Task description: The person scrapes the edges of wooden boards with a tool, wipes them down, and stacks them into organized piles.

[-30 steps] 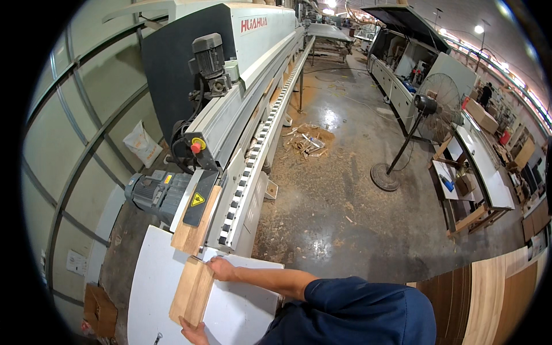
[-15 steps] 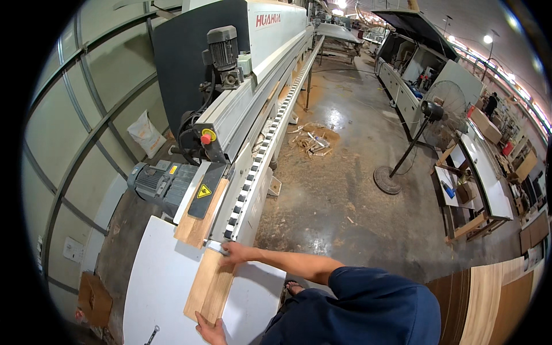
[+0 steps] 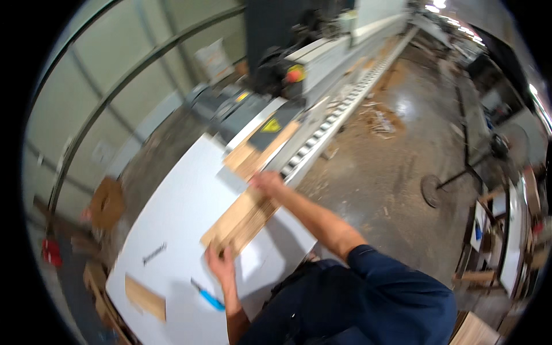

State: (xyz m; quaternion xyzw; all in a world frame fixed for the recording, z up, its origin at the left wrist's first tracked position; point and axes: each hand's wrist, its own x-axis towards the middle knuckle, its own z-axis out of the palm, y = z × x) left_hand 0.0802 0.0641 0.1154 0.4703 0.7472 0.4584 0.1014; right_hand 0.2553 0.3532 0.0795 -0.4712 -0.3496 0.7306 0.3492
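A light wooden board (image 3: pixel 233 221) lies slantwise over the white tabletop (image 3: pixel 184 195), its grained side toward me. My left hand (image 3: pixel 221 261) grips the near end, with fingers and thumb at the corner. At the far end, my right hand (image 3: pixel 267 183) is closed on the board; motion blur softens its fingers. A shadow falls on the table to the right, but whether the board is raised clear cannot be made out. Just beyond my right hand, a second wooden board (image 3: pixel 244 158) sits partly under a dark plate (image 3: pixel 273 133) with a yellow warning triangle.
A long machine with a roller track (image 3: pixel 333 118) and a red button (image 3: pixel 295 73) runs away to the upper right. On the table lie a blue-handled tool (image 3: pixel 211 299), a metal wrench-like tool (image 3: pixel 154 253) and a short wood piece (image 3: pixel 145 298). A floor fan (image 3: pixel 432 190) stands right.
The view has swung left, bringing more of the tabletop and its tools into sight. Both hands still hold the board, now turned so that more of its side shows.
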